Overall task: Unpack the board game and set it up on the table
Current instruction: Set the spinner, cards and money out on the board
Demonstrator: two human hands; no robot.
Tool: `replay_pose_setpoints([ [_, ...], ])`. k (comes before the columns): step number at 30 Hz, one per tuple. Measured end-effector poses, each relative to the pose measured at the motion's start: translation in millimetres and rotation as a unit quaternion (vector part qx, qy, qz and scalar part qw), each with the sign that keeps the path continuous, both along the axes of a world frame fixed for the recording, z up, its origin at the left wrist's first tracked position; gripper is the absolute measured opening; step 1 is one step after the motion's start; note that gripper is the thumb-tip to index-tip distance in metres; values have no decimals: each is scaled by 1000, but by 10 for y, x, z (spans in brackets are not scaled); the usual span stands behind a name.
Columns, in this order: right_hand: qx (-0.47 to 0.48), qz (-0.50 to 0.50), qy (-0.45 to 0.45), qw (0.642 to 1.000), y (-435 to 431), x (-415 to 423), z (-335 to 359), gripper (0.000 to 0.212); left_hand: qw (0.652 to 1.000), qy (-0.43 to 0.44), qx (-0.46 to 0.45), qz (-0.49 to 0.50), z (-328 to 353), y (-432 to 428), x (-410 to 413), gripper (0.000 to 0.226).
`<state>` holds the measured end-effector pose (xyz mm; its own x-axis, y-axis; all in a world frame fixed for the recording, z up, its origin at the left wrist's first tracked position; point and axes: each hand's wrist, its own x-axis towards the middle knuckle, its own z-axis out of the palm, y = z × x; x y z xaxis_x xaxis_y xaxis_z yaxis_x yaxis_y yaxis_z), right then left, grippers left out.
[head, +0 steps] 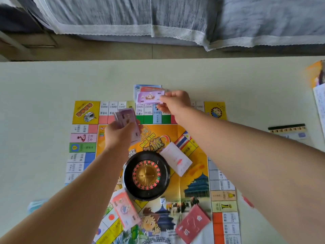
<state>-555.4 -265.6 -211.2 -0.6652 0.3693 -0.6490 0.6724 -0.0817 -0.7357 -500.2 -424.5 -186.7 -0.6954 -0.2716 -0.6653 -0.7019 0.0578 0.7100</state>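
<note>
Above the board, left hand (119,133): fingers curled round a blurred note stack (125,118), seemingly purple.
Right hand (174,103): thumb and fingers pinch a single note (149,97) over the note pile (147,87), just past the far edge.
Board (84,111): spread flat, roulette wheel (146,175) at its middle.
Table (52,81): pale; lace-hemmed grey cloth (123,14) beyond.

Bright, even daylight fills the scene; shadows on the pale tabletop (52,81) are faint and soft. Wide-angle distortion bows its far edge and stretches the lower corners. The left hand (117,134) and its banknotes (125,118) are motion-blurred (print there unreadable); the roulette wheel (146,175) carries faint glare.
</note>
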Motion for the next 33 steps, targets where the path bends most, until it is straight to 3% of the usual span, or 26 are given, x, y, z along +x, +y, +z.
replay_pose_setpoints([
  [3,162,75,0,984,6,58,-24,11,998,4,-32,-51,-16,89,19,15],
  [4,177,90,14,980,18,132,0,17,997,-1,-35,-62,-14,132,38,13],
  [7,70,144,58,985,105,464,119,24,994,-14,-39,-100,22,338,117,11],
  [9,9,168,72,983,185,726,160,16,992,-21,-38,-121,75,519,187,11],
  [12,5,137,83,987,377,1094,141,18,987,-39,-21,-155,161,813,365,15],
  [17,39,96,19,994,1029,1799,122,18,973,-133,29,-189,179,1330,898,9],
  [23,148,75,-91,982,1881,2590,137,16,958,-163,85,-220,200,1788,1470,20],
  [27,219,74,-116,966,2044,2902,46,11,943,-193,116,-247,220,1912,1661,21],
  [31,303,23,-49,951,1941,3003,73,31,919,-216,155,-292,245,1885,1799,24],
  [33,288,18,15,957,1782,2990,141,33,917,-210,155,-301,274,1827,1871,24],
])
